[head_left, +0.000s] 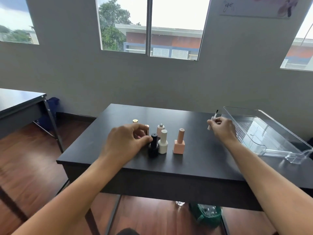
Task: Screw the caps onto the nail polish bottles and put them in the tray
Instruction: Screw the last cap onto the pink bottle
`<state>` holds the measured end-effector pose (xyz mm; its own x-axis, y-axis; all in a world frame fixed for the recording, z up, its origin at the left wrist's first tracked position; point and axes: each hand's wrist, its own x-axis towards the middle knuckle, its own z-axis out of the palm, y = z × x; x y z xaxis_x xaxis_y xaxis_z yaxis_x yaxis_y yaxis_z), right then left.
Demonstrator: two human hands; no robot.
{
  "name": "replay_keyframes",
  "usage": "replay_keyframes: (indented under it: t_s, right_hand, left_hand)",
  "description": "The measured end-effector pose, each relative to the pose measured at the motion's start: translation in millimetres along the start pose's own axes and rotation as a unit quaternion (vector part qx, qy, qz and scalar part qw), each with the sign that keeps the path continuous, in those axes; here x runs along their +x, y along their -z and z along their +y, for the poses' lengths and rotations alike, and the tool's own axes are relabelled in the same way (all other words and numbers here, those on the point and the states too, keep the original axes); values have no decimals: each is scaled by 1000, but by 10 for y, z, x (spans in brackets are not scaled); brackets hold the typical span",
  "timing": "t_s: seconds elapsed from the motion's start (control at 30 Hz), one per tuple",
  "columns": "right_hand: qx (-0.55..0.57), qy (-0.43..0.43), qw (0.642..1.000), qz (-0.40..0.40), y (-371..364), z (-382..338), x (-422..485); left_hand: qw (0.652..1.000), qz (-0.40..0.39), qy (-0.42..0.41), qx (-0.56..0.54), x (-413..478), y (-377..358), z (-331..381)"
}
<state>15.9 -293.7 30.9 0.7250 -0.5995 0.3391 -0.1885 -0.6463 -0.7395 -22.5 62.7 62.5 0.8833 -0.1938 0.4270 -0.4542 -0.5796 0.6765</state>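
Pinches a white brush cap (212,122) in the right grip (221,128) just beside the clear tray (264,133), curls the left grip (125,141) round a mostly hidden copper-capped bottle (147,129), close to the black bottle (153,146) and cream bottle (163,143) standing on the worktop (194,160).

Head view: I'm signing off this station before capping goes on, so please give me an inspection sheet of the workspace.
Surface: black table, bottles near its middle.
Job's things: black bottle, white bottle and peach bottle stand capped; pink bottle behind them has a bare threaded neck; gold-topped piece at the back, unclear what; clear tray at the right holds no bottles.
Clutter: green item under the table, unclear what.
Hands: right hand holds a brush cap, brush up; left hand curls beside the black bottle, grip unclear.
Cables: nothing seen.
Surroundings: second table at left, windows, wood floor.
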Motion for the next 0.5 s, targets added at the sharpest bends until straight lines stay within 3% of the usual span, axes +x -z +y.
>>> replay_keyframes:
  t_s: [0.13,0.23,0.5]
  right_hand:
    - [47,25,998,-22,169,-158,-198]
    - [98,47,993,-56,326,-303,-359]
    - [157,86,977,-115,573,-559,-646]
  left_hand:
    - [996,8,-75,42,308,164,281]
    - [983,-84,-90,134,664,113,409]
    - [901,-307,0,306,1339,-510,343]
